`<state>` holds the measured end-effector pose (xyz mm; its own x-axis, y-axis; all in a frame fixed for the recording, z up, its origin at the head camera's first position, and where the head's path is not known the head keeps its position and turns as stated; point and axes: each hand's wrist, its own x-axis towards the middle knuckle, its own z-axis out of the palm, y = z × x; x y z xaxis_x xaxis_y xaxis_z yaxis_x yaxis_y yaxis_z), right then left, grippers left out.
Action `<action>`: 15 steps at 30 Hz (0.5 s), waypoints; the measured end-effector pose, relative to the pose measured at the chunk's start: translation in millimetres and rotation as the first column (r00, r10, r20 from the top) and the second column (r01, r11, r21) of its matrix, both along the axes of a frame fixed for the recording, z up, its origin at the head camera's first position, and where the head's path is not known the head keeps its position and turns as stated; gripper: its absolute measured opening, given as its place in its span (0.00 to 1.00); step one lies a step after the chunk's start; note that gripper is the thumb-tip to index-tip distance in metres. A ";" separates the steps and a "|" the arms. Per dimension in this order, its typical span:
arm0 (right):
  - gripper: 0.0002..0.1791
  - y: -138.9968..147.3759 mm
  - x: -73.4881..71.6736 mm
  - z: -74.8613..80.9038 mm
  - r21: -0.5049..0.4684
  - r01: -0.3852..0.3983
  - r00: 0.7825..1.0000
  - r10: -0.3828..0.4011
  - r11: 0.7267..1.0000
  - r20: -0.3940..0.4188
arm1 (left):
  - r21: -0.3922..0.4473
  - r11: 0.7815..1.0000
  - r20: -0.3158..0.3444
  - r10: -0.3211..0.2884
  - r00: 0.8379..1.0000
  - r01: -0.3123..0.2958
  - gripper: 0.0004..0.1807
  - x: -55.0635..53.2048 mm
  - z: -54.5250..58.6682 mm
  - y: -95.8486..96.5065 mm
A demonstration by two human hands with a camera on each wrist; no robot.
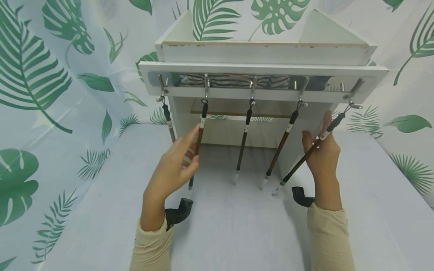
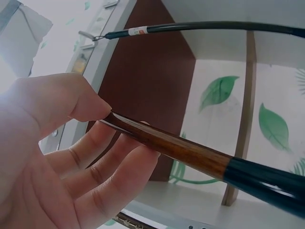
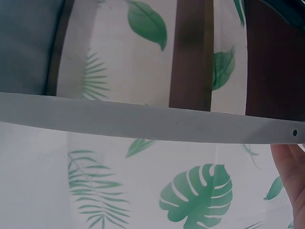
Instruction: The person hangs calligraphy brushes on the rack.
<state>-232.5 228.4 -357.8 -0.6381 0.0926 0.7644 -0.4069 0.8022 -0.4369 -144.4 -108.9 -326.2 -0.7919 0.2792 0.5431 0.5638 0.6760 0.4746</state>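
Observation:
Several calligraphy brushes with brown handles and pale tips hang by cord loops from a hook rail. My left hand pinches the second brush from the left by its wooden handle, thumb on one side and fingers on the other. Beside that hand hangs the leftmost brush, its lower part hidden behind the hand. My right hand holds the edge of the white cabinet's right side panel, thumb and fingers on either side. The rightmost brush slants across in front of this hand.
Two more brushes, a middle one and one right of it, hang between the hands. The white cabinet stands behind the rail, with an inner board. Leaf-patterned cloth covers the surroundings.

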 end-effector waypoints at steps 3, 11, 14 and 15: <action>0.29 0.1 -0.6 -1.0 -0.009 0.007 1.000 -0.007 1.000 0.008 | -0.002 1.000 -0.002 0.004 1.000 -0.004 0.39 -0.4 -0.3 0.5; 0.30 0.7 -1.9 -2.0 -0.022 -0.007 1.000 0.006 1.000 -0.015 | 0.013 1.000 0.018 0.013 1.000 -0.013 0.40 -1.4 0.2 1.7; 0.29 0.6 -1.3 -1.6 -0.023 -0.006 1.000 0.005 1.000 -0.016 | 0.018 1.000 0.028 0.015 0.999 -0.016 0.40 -1.6 0.5 1.7; 0.29 0.5 -1.2 -1.5 -0.020 -0.007 1.000 0.007 1.000 -0.014 | 0.020 1.000 0.029 0.015 0.999 -0.016 0.40 -1.7 0.5 1.6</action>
